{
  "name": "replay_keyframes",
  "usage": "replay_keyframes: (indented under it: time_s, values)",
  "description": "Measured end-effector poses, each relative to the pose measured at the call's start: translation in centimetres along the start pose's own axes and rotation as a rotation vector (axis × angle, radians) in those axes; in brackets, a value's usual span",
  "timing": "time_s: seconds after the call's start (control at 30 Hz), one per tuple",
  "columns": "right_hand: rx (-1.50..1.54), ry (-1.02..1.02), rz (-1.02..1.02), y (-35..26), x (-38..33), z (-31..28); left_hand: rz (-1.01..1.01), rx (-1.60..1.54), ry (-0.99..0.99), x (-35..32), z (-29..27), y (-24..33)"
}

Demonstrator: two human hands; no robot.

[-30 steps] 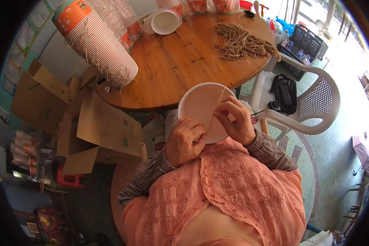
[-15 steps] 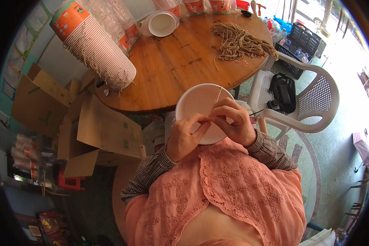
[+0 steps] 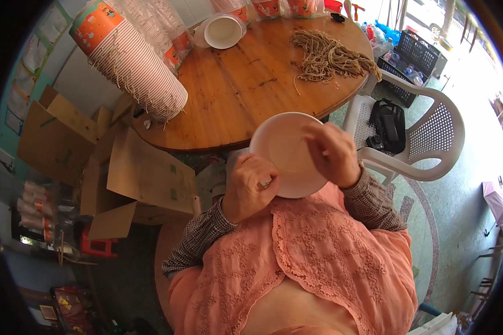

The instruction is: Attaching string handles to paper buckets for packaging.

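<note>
A round white paper tub (image 3: 279, 159) rests at my lap, its open mouth facing up. My left hand (image 3: 250, 187) is closed at the tub's lower left rim, thumb pressed to curled fingers; anything pinched there is hidden. Over the right side of the mouth is my right hand (image 3: 333, 156), fingers curled and slightly blurred. A faint thin strand seems to show by its fingertips, too fine to be sure of. On the table's right side lies a loose heap of tan twine (image 3: 330, 56).
A tall leaning stack of orange-and-white tubs (image 3: 140, 72) with strings stands on the wooden table's (image 3: 235, 100) left. Another white tub (image 3: 223, 32) sits at the back. Open cardboard boxes (image 3: 145, 173) are at left; a white plastic chair (image 3: 436, 117) holding a black bag is at right.
My hands, which met over the tub with a strand at the right fingers, have parted. The right hand moved right and up a little; the left stays near the rim. The tub shifted slightly right.
</note>
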State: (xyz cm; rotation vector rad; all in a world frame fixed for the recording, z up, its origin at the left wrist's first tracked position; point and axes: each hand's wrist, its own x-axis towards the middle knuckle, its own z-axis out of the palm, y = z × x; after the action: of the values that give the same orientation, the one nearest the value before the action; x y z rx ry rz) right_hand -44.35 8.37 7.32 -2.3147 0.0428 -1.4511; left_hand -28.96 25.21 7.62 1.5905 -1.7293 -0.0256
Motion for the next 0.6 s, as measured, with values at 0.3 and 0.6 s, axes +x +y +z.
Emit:
replay_keyframes:
  time_s: [0.3, 0.6]
  values:
    - [-0.072, 0.302, 0.37, 2.9, -1.1, -0.1, 0.159, 0.211, -0.058, -3.2, -0.1, -1.6]
    - [0.075, 0.307, 0.463, 3.8, -1.6, 1.0, 0.389, 0.354, -0.058, -3.8, -1.0, -2.9]
